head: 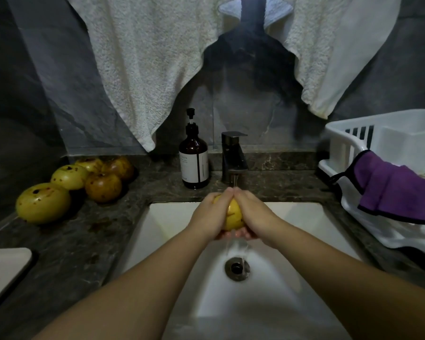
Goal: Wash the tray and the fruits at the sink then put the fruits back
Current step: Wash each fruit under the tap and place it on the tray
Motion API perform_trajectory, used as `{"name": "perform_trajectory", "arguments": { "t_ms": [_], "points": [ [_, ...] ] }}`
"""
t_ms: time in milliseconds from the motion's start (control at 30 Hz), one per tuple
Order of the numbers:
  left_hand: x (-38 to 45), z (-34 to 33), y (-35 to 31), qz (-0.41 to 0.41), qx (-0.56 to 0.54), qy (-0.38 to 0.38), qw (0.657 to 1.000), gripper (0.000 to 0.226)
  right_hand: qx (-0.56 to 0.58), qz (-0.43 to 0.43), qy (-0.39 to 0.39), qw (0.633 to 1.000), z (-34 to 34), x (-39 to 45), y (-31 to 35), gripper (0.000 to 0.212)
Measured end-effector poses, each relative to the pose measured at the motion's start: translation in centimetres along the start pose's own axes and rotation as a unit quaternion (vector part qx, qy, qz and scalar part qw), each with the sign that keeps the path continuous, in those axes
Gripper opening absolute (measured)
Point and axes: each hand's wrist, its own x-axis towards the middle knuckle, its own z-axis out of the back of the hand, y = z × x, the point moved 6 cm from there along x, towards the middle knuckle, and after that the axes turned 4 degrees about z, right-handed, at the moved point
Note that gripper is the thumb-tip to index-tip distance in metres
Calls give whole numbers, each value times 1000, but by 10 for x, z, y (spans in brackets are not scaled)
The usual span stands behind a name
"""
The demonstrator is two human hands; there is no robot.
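Observation:
A yellow fruit [234, 215] is held over the white sink [172, 217], right under the dark faucet [232, 157]. My left hand [210, 214] and my right hand [252, 213] wrap around it from both sides, fingertips meeting on top. Water runs off my hands down toward the drain [237, 268]. Several yellow and brown spotted fruits [43, 202] lie on the dark counter at the left. A white tray edge [3, 268] shows at the lower left.
A brown soap pump bottle [194, 163] stands left of the faucet. A white dish rack [378, 153] with a purple cloth [398, 190] over its rim sits on the right. White towels [145, 57] hang on the wall above.

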Motion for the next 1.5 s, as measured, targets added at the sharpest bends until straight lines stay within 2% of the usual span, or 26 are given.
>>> {"name": "perform_trajectory", "arguments": {
  "t_ms": [67,100,167,233,333,400,533,667,700,800,833,867,933,1000,1100,1167,1300,1367,1433,1500],
  "points": [
    [-5,0,5,61,-28,36,997,64,-42,74,-3,996,1,-2,9,36],
    [-3,1,6,55,-17,30,998,68,-35,80,2,996,0,-2,9,35],
    [1,2,0,-4,29,-16,999,63,8,13,-2,1000,-3,-2,5,40],
    [2,1,-1,-17,30,-29,999,61,25,-40,-21,999,-2,-3,1,43],
    [1,-1,6,51,-7,26,998,70,-50,55,-30,997,4,-2,8,33],
    [0,2,8,63,-18,26,998,71,-60,90,-17,994,2,-3,10,27],
    [3,5,-1,-55,69,-57,994,57,27,-39,-8,999,-6,-5,0,42],
    [2,4,1,3,-3,-13,1000,65,15,62,-5,998,3,-4,10,33],
    [1,5,1,3,-3,-14,1000,66,25,49,11,998,1,-5,9,35],
    [1,7,-1,-53,56,-57,995,53,106,-98,23,989,-7,-7,-9,61],
    [1,6,-1,-57,62,-60,995,51,113,-115,13,987,-7,-6,-12,66],
    [1,5,0,-42,52,-48,997,54,90,-97,2,991,-6,-3,-11,63],
    [3,4,4,20,6,-11,1000,64,14,-11,-21,1000,-1,-1,-1,43],
    [4,5,5,40,-6,-4,999,67,16,24,-21,999,0,-2,4,34],
    [5,9,0,-48,55,-75,994,52,115,-87,27,989,-10,-6,-7,52],
    [5,7,-3,-65,56,-76,993,48,120,-96,22,988,-11,-4,-9,55],
    [2,6,7,51,-20,-6,998,69,-20,48,-22,998,1,0,7,29],
    [2,8,4,16,25,-29,999,73,9,0,-6,1000,0,-1,2,33],
    [-3,7,-1,-24,59,-55,996,78,61,-75,7,995,-4,-3,-5,51],
    [-4,4,0,-11,44,-44,998,87,52,-79,13,995,-5,-1,-7,54]
  ]
}}
